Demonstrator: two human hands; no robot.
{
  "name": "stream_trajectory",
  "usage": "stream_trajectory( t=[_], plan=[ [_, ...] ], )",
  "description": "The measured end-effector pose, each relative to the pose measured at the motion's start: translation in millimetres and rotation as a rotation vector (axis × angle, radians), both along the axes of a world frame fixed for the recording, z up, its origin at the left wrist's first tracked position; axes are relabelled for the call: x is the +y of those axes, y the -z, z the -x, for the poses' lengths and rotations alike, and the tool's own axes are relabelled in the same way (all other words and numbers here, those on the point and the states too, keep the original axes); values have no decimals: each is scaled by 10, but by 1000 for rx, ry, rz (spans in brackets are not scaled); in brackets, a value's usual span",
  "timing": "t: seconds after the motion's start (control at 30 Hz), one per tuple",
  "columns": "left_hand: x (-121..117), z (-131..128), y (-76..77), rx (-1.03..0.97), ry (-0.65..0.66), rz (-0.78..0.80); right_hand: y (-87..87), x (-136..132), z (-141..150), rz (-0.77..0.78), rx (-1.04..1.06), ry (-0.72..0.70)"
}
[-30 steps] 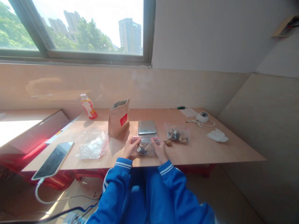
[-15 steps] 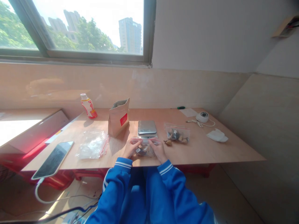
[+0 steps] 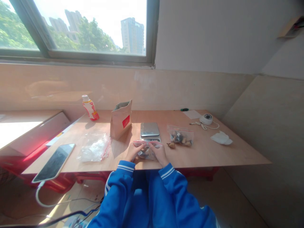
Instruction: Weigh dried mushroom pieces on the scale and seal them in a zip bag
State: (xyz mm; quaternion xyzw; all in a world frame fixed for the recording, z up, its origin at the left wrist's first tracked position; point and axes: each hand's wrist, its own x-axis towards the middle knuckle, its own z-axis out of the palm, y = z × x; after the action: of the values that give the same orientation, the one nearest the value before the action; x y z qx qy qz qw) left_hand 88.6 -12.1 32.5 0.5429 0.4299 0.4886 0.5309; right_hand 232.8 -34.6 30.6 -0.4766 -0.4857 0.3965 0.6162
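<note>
A clear zip bag [image 3: 147, 154] with a red seal strip lies near the table's front edge, holding brown and dark dried pieces and a small white packet. My left hand [image 3: 134, 151] pinches its top edge from the left. My right hand [image 3: 159, 152] grips the same edge, its fingers close to those of the left. Just behind the bag stands a kitchen scale [image 3: 150, 129] with a silver plate, its front partly covered by the bag. To the right rests another filled zip bag [image 3: 180, 137], with a loose brown dried piece [image 3: 171, 145] beside it.
A kraft paper pouch [image 3: 121, 122] stands open at the top, left of the scale. Several empty zip bags [image 3: 93, 147], a phone [image 3: 54, 163] and a bottle [image 3: 90, 108] are further left. At right are a white round device [image 3: 206, 119] with a cable and a crumpled tissue [image 3: 221, 138].
Along the bag's seal strip my two hands have come closer together, my right hand moving left and my left hand slightly right. The other things stay where they were.
</note>
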Motion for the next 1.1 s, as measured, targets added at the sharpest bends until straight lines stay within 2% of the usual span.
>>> stream_trajectory(
  t=[0.2, 0.4, 0.6, 0.7, 0.77, 0.87, 0.97, 1.03, 1.1],
  plan=[
    [-19, -11, -50, -30, -48, 8, 84, 36, 78, 10, -9, 59],
    [-1, -4, -30, -68, -92, -8, 135, 85, 97, 24, -29, 26],
    [4, -10, 5, -74, -43, 6, 150, 82, 111, -27, 3, 45],
    [22, -5, 24, -171, -99, 61, 100, 33, 107, -9, 17, 48],
    [41, 13, 44, -257, -157, 112, -5, -17, 30, -3, 13, 51],
    [60, 48, 64, -303, -144, 175, -280, -66, -318, -13, 8, 122],
    [56, 63, 63, -268, -115, 172, -570, -25, -951, -59, -10, 273],
    [47, 58, 56, -232, -119, 156, -666, 39, -1426, -69, -35, 338],
    [39, 49, 50, -214, -117, 150, -639, 101, -1833, 0, -56, 353]
  ],
)
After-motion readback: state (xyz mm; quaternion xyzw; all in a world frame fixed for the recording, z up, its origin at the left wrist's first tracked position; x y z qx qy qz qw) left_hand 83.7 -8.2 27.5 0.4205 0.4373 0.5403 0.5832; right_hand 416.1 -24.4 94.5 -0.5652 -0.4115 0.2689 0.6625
